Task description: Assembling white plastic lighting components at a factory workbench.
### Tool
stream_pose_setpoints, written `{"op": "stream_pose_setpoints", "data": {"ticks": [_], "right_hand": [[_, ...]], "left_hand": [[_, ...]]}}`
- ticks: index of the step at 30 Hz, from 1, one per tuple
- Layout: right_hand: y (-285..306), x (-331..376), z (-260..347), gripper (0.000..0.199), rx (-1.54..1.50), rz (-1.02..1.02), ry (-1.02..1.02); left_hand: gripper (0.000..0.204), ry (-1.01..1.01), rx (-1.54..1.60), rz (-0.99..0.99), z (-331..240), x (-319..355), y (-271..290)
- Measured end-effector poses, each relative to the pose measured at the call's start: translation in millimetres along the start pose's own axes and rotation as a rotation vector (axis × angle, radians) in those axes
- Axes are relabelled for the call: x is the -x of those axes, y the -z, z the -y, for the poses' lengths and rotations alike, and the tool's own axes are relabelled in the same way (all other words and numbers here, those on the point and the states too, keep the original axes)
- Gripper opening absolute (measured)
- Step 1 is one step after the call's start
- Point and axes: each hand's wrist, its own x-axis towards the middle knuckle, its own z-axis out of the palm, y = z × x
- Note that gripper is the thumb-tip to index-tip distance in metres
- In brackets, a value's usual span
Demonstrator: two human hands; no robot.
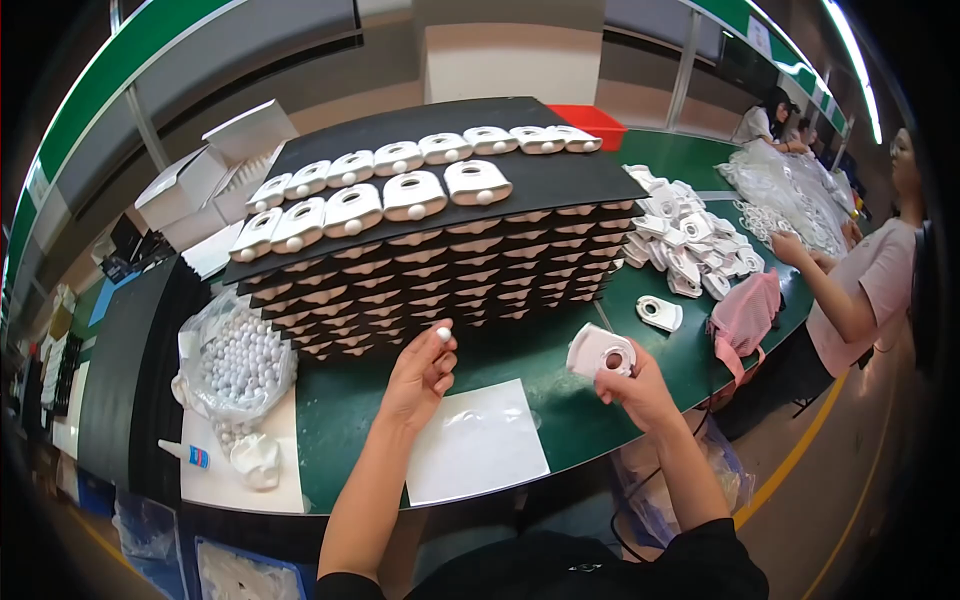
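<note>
Between the fingertips of my left hand [421,372] is a small white ball [443,334]. My right hand [637,385] grips a flat white plastic part [592,347], rounded at one end with a round hole, thumb near the hole. The two hands are apart, over the green table [370,420]. Just below and between them lies a white sheet of paper [480,443]. Beyond them rises a stack of black boards [440,235] with similar white parts between the layers. On its top stand two rows of these parts, each with a ball at its front edge.
At left, a clear bag of white balls [240,355], a small glue bottle [190,454] and a crumpled white piece [256,460]. At right, a heap of white parts [690,235], one loose part [659,313] and a pink cloth bag [745,315]. A co-worker [870,285] sits at right.
</note>
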Motion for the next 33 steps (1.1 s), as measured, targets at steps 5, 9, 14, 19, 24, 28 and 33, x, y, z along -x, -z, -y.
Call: {"op": "stream_pose_setpoints", "data": {"ticks": [5,9,14,19,24,28,33], "right_hand": [[-37.1,-3.7,-17.6,0.019,0.402,0.08,0.259],[-61.1,-5.5,-37.2,0.014,0.334,0.221,0.191],[-85.6,-7.6,-59.7,0.016,0.318,0.25,0.108],[-90.1,-9.0,-67.9,0.016,0.486,0.235,0.194],[-91.8,-7.2,-64.3,0.014,0.681,0.223,0.257],[-91.2,-7.0,-66.6,0.012,0.626,0.202,0.264],[-91.9,-5.7,-63.1,0.012,0.77,0.229,0.378]], "left_hand": [[0.032,-0.022,0.039,0.015,0.3,0.8,0.9],[0.024,-0.053,0.036,0.042,3.7,-0.4,8.3],[0.018,-0.038,0.037,0.018,2.7,0.6,1.9],[0.019,-0.027,0.028,0.021,2.9,-0.8,3.9],[0.019,-0.02,0.008,0.021,2.7,-0.7,2.8],[0.023,-0.019,-0.001,0.006,3.3,-1.0,3.6],[0.028,-0.021,-0.022,0.04,2.2,-0.8,2.6]]}}
